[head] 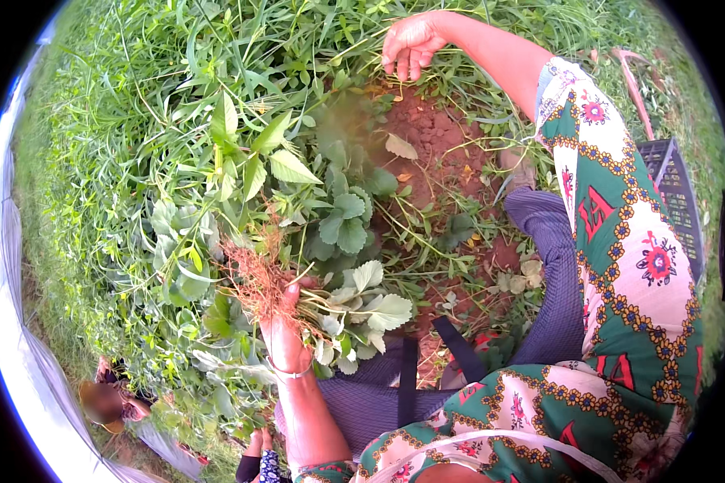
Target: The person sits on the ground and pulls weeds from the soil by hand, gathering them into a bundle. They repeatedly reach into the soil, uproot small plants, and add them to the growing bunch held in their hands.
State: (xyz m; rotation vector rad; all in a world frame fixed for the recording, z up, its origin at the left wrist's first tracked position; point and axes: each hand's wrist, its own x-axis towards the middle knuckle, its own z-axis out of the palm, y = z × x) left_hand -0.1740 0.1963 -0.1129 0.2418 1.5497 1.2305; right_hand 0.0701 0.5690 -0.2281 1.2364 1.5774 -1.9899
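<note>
My left hand (286, 338) is closed around a bunch of uprooted strawberry plants (368, 302). Their reddish, soil-coloured roots (248, 278) stick out to the left, and the toothed leaves fan out to the right. Farther out, my right hand (412, 48) hangs over weeds at the edge of a bare soil patch (429, 136). Its fingers are loosely bent and apart, with nothing visible in them. A strawberry plant (345, 220) with dark green leaves stands rooted between the two hands.
Dense weeds (139, 121) cover the left and far ground. A black plastic crate (676, 187) and a reddish long-handled tool (635, 93) lie right. White sheeting (6, 271) runs along the left edge. Another person (112, 398) is low left; another's hands (261, 441) show near the bottom.
</note>
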